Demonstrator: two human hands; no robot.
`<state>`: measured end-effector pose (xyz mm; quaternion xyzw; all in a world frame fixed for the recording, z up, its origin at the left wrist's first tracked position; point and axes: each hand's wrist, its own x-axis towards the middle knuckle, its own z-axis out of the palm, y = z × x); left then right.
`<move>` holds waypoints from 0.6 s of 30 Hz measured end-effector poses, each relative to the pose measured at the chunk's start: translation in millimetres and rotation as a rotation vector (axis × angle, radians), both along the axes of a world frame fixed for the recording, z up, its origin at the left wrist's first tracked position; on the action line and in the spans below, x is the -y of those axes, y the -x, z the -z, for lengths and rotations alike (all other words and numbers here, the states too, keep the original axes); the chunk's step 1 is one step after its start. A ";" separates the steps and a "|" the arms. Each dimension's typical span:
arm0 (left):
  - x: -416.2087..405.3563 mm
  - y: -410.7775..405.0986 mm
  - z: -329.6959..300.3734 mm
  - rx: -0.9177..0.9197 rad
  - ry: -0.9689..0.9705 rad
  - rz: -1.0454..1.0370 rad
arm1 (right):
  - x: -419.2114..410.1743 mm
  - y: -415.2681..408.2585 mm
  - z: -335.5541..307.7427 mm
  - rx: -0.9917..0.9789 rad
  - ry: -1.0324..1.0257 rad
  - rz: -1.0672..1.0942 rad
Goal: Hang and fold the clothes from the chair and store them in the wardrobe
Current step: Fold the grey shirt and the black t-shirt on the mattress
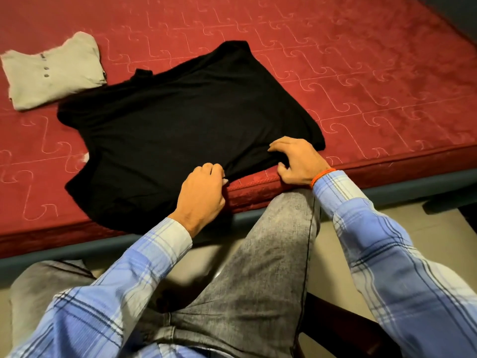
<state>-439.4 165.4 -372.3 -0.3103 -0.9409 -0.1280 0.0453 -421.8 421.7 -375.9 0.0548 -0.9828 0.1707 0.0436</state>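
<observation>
Grey-jeaned knee (271,241) fills the lower centre; above it, left hand (201,195) and right hand (296,161) each pinch the black cotton T-shirt's (180,120) near hem on the red quilted mattress (361,73).

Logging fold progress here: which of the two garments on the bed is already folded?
The grey shirt with buttons, at the far left, lies as a compact bundle. The black shirt is spread flat, both hands at its near edge.

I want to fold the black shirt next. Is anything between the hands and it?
Nothing visible: the left hand and right hand already pinch the near edge of the black shirt. The grey folded top lies beside it.
</observation>
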 end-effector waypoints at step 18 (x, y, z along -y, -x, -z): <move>-5.7 -3.7 -17.5 0.080 0.313 -0.018 | -5.7 -0.9 9.1 -0.175 -0.202 0.247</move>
